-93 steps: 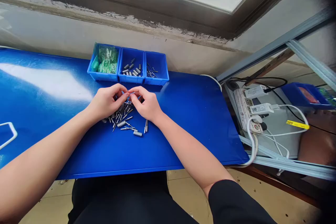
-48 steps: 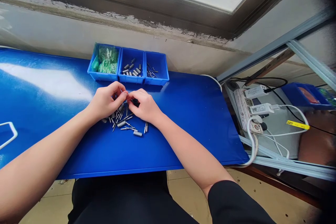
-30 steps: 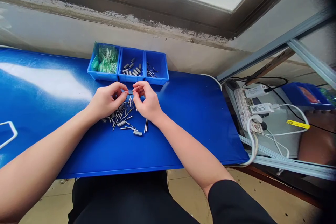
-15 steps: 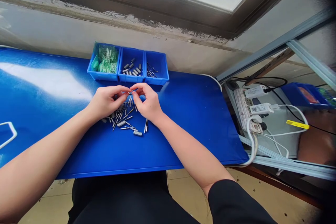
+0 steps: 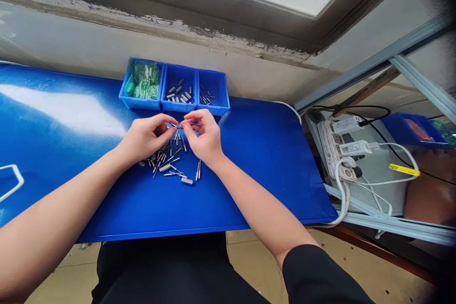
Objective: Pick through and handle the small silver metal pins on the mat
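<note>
The left hand (image 5: 144, 137) and the right hand (image 5: 204, 137) meet fingertip to fingertip above the blue worktop (image 5: 249, 161). Each grip is pressed together, pinching one end of a small metal pin (image 5: 177, 125) held between them. Just below the grip lies a loose heap of pins and sleeves (image 5: 170, 161), touching the worktop. Just beyond the grip stand three blue bins (image 5: 175, 90) in a row. Well off to the right of the grip sits a white power strip (image 5: 333, 145).

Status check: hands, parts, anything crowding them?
Left hand and right hand pinch a small metal pin between fingertips. Loose pins piled beneath. Three blue bins just behind.
</note>
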`<state>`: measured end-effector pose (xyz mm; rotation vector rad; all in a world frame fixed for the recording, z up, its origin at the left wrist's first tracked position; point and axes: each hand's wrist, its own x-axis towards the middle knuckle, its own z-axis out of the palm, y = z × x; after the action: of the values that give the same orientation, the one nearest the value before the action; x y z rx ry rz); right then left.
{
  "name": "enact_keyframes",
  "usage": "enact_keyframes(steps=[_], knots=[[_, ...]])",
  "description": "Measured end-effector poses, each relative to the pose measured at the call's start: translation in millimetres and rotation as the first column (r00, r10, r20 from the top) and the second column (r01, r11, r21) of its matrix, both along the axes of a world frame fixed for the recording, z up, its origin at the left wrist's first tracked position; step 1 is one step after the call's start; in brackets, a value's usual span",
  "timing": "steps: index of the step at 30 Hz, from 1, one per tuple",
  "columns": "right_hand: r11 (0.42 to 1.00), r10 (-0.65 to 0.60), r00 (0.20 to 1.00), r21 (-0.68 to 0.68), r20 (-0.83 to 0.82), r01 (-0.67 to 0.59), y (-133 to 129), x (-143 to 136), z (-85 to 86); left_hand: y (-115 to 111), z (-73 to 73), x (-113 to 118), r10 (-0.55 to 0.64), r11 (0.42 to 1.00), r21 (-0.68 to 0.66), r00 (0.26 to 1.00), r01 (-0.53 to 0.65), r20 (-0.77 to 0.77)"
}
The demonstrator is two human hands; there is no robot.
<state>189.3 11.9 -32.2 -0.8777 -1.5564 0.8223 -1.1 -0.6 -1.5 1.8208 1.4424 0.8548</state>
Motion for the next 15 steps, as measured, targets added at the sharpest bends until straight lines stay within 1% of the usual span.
enact_keyframes(steps=[4,7,12,15], knots=[[0.992,0.018,0.995,-0.125,-0.101,-0.031,-0.3,-1.6,-0.3,-0.1,2.6,1.1,-0.003,1.0,0.002,1.0,0.003,0.005],[0.98,0.041,0.992,-0.188,-0.122,-0.064,-0.5,-2.1,0.5,-0.4,3.5,1.4,-0.004,1.0,0.0,1.0,0.004,-0.01],[0.97,0.026,0.988,-0.235,-0.154,-0.063,0.6,-2.9,-0.5,0.2,2.1,1.1,-0.005,0.999,0.047,0.999,0.006,-0.036],[0.967,0.028,0.985,-0.246,-0.172,-0.07,1.5,-3.2,-2.2,-0.2,2.9,1.8,0.002,0.999,0.04,0.998,0.0,-0.057]])
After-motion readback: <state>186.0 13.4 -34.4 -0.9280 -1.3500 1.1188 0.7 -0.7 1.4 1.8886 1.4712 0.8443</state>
